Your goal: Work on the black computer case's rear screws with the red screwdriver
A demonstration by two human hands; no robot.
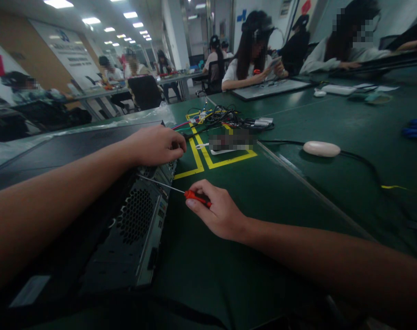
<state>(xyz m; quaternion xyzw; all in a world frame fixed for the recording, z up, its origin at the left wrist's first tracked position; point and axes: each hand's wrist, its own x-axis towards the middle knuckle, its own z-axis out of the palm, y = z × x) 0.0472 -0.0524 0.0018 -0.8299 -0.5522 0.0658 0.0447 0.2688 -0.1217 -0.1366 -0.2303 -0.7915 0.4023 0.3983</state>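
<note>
A black desktop computer case (91, 270) lies on its side at the left, its rear panel with a honeycomb vent (135, 215) facing right. My left hand (160, 145) rests across the rear edge of the case, fingers curled over it; its fingertips are partly hidden. In my right hand (219, 208) is a screwdriver with a red and black handle (194, 196), fingers wrapped round the handle. The thin metal shaft (163, 184) points left, with its tip at the upper part of the rear panel, near my left wrist. Any screw there is too small to make out.
Tangled cables (229, 117) lie beyond the case, near yellow tape (225, 162) on the green table (263, 192). A pale oval object (321, 148) sits on a black cable at the right. Across the table, people work, one over a dark flat panel (273, 88).
</note>
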